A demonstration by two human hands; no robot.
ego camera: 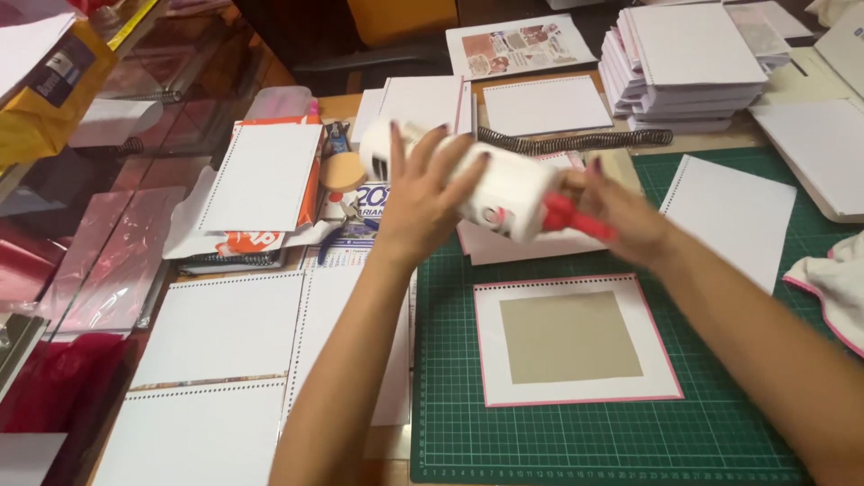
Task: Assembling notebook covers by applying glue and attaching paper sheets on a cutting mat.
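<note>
A white glue bottle with a red cap lies tilted in mid-air between both hands. My left hand wraps its body from the left. My right hand grips the red cap end. Both are blurred by motion. Directly below on the green cutting mat lies a white sheet with a pink edge and a grey cardboard square in its middle.
Punched white sheets lie left of the mat, another at its right. A black spiral binding coil and a stack of white booklets sit behind. A white cloth is at the right edge, with red plastic sheets far left.
</note>
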